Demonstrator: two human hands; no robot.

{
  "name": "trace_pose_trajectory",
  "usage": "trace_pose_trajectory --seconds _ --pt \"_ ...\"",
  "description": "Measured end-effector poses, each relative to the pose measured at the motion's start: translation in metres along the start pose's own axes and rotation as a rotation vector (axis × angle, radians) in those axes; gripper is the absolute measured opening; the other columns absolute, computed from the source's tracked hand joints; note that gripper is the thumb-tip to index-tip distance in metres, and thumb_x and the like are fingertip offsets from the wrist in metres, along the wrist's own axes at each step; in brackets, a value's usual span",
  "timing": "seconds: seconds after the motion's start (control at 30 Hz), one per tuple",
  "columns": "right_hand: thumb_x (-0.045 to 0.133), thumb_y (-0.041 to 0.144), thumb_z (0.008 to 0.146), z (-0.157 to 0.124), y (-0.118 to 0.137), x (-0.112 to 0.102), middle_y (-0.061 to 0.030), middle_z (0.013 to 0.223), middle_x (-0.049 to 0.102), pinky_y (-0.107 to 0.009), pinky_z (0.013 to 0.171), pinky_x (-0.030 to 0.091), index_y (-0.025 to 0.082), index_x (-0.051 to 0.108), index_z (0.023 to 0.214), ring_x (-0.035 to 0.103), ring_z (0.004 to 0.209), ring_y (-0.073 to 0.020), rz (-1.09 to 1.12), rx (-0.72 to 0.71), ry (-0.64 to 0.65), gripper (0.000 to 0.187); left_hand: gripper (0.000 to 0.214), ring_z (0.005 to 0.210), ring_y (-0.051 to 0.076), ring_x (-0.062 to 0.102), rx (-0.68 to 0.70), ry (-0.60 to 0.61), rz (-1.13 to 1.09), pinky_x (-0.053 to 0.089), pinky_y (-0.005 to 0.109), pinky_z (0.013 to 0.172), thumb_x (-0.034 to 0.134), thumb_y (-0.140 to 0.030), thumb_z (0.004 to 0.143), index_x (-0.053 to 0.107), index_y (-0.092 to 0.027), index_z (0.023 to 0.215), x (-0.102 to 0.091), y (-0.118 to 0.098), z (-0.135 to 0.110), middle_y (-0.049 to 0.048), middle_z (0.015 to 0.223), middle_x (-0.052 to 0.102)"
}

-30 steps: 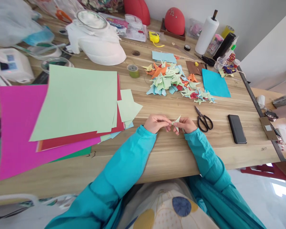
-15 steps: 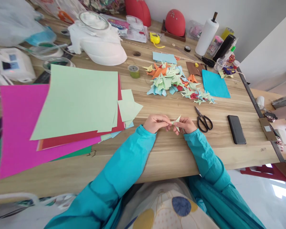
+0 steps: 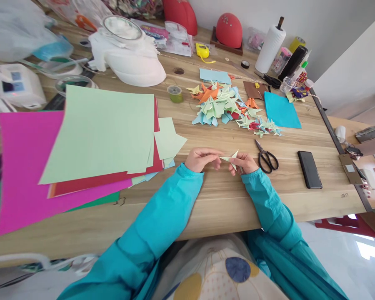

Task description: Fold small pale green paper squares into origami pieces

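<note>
A small pale green origami crane (image 3: 233,159) is pinched by my right hand (image 3: 245,163), its wings and pointed ends sticking out. My left hand (image 3: 203,159) is beside its left tip with the index finger stretched out and the thumb apart from it. Whether a fingertip touches the tip is hard to see. Just beyond my hands lies a heap of folded paper cranes (image 3: 215,106) in green, orange, blue and red. Black-handled scissors (image 3: 267,159) lie to the right of my right hand.
Large sheets of green paper (image 3: 103,133) top a stack at left, with small green squares (image 3: 168,143) beside it. A phone (image 3: 310,169) lies at right, near a blue cloth-like square (image 3: 282,110). A tape roll (image 3: 175,95), yellow tape measure (image 3: 202,50) and white cap (image 3: 137,66) stand farther back.
My left hand has loosened from the crane's left end and moved slightly left, its fingers straightening. The crane stays in my right hand, its left tip now more exposed.
</note>
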State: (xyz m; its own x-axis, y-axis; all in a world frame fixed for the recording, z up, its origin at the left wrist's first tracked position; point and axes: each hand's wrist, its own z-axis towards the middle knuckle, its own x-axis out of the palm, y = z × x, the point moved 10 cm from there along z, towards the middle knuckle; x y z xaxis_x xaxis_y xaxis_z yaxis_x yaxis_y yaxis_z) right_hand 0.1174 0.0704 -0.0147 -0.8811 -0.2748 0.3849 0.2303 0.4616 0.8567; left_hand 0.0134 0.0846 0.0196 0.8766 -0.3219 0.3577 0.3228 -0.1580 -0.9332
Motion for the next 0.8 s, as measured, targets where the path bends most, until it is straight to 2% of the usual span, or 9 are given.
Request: trace_pose_trajectory --seconds 0.07,0.13,0.3,0.63,0.8 --pt "0.073 0.031 0.055 0.0 0.002 -0.001 -0.0009 0.048 0.063 -0.018 0.032 0.042 0.01 0.06 0.067 0.054 0.034 -0.0104 0.0 -0.026 -0.02 0.028 0.022 0.045 0.014 0.059 -0.026 -0.083 -0.05 0.049 0.027 0.045 0.062 -0.026 0.065 0.066 -0.01 0.08 -0.009 0.005 0.001 0.0024 0.057 0.063" --pt "0.073 0.032 0.056 -0.001 0.004 -0.001 -0.0008 0.049 0.063 -0.018 0.032 0.042 0.011 0.06 0.068 0.054 0.034 -0.0105 -0.008 -0.051 -0.03 0.028 0.026 0.043 0.013 0.057 -0.073 -0.133 -0.066 0.046 0.025 0.04 0.06 -0.035 0.068 0.063 -0.009 0.072 -0.012 0.012 0.0 0.0021 0.053 0.061" --pt "0.074 0.033 0.055 -0.001 0.003 0.004 -0.0013 0.051 0.065 -0.018 0.035 0.044 0.01 0.061 0.072 0.057 0.038 -0.0108 -0.065 -0.044 -0.006 0.031 0.043 0.03 0.008 0.045 -0.228 -0.065 0.173 0.033 0.018 0.029 0.057 -0.052 0.068 0.054 -0.011 0.054 0.004 0.028 -0.003 -0.0005 0.038 0.05" --pt "0.075 0.034 0.054 -0.002 -0.002 0.004 -0.0025 0.054 0.065 -0.02 0.038 0.048 0.01 0.062 0.069 0.058 0.04 -0.0114 -0.057 0.04 0.017 0.032 0.036 0.03 0.006 0.043 -0.192 0.057 0.387 0.033 0.016 0.03 0.052 -0.045 0.075 0.051 -0.013 0.06 0.011 0.026 -0.003 -0.0035 0.04 0.049" --pt "0.076 0.034 0.054 -0.004 -0.003 0.006 -0.0033 0.054 0.065 -0.021 0.039 0.05 0.009 0.062 0.067 0.059 0.041 -0.0121 -0.114 0.075 0.03 0.031 0.032 0.03 0.005 0.043 -0.235 0.089 0.453 0.033 0.015 0.03 0.05 -0.04 0.078 0.05 -0.013 0.06 0.01 0.027 -0.004 -0.0041 0.04 0.048"
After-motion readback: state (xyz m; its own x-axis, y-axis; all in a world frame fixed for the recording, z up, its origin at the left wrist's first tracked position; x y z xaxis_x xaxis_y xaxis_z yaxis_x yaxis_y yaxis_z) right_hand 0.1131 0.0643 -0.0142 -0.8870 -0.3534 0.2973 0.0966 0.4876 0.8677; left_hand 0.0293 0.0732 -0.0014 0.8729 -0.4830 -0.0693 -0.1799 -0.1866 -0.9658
